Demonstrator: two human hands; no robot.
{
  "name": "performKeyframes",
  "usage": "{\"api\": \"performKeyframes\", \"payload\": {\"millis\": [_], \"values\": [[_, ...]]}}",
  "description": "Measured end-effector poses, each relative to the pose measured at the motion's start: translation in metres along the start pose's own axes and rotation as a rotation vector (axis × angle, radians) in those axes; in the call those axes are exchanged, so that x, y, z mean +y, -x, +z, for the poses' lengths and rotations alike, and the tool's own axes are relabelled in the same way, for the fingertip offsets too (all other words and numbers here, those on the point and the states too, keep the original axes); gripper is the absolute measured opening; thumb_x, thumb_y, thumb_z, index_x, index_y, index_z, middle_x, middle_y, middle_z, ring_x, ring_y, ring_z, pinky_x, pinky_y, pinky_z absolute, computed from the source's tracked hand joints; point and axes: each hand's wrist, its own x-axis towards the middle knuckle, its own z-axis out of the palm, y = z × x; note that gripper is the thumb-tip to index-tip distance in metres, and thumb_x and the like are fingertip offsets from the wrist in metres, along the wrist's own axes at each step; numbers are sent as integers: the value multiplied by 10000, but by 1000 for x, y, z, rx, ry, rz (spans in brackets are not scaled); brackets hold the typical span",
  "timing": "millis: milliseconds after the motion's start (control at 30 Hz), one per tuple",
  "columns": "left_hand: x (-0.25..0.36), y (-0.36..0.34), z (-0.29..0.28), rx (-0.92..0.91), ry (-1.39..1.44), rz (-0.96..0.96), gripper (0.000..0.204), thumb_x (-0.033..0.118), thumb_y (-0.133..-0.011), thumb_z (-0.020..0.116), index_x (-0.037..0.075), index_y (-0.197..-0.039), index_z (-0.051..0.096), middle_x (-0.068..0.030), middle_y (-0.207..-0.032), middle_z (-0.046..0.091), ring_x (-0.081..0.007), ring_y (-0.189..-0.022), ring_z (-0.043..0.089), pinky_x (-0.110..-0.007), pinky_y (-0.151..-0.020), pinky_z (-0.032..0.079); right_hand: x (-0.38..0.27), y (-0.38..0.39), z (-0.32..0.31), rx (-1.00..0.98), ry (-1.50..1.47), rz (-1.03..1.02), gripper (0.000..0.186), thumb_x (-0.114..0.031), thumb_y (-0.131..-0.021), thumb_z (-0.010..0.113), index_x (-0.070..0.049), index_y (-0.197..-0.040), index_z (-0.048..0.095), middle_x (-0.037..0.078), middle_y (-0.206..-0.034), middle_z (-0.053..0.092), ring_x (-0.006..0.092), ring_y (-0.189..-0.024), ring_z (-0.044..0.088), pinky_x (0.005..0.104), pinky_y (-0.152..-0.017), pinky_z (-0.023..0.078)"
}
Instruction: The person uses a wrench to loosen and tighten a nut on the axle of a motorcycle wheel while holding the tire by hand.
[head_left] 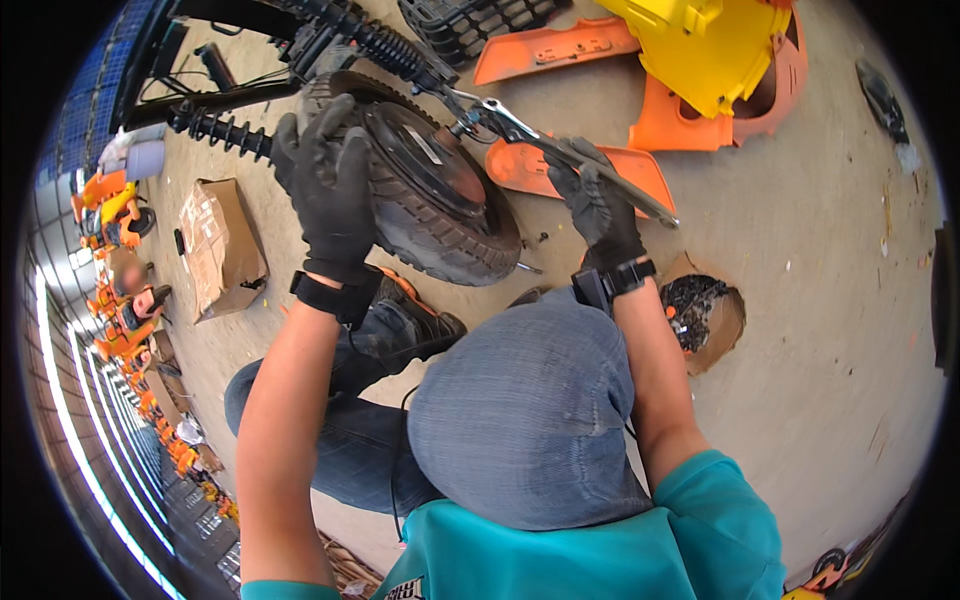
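My left hand (pixel 328 185), in a black glove, grips the tread of a small black scooter wheel (pixel 430 195) and steadies it. My right hand (pixel 597 205), also gloved, is closed on the handle of a long metal wrench (pixel 560 150). The wrench's jaw sits on the wheel's axle nut at the hub. The wheel hangs from a black frame with a coil spring shock (pixel 220 130) to its left. My bent knee in blue jeans (pixel 525 400) fills the lower middle of the view.
Orange plastic body panels (pixel 555 45) and a yellow panel (pixel 700 45) lie on the concrete floor beyond the wheel. A cardboard box (pixel 222 245) sits at left, an open box of dark small parts (pixel 700 310) at right. Orange scooters (pixel 120 210) line the left edge.
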Motion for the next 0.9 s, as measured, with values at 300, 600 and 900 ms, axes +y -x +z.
{"api": "performKeyframes", "payload": {"millis": [300, 600, 900], "values": [[-9, 2, -2, -10, -51, 152, 344, 151, -905, 616, 106, -1246, 638, -21, -1274, 646, -320, -1330, 361, -445, -1163, 221, 2, -3, 9, -7, 22, 18, 389, -169, -1020, 558, -41, -1381, 490, 131, -1390, 528, 279, -1292, 532, 404, -1107, 448], [-2, 2, 3, 45, 46, 56, 339, 140, -884, 620, 102, -1218, 666, -57, -1223, 662, -317, -1296, 391, -429, -1151, 240, 5, 9, 27, -88, 223, -23, 501, -300, -1029, 546, -50, -1446, 429, 137, -1446, 475, 280, -1345, 473, 440, -1118, 412], [7, 2, -2, 33, 18, -86, 369, 188, -849, 654, 137, -1214, 675, -129, -1323, 563, -367, -1343, 352, -470, -1148, 247, 6, 25, 32, -124, 704, -94, 618, -374, -1044, 484, 14, -1501, 335, 166, -1496, 423, 281, -1379, 432, 477, -1143, 362]]}}
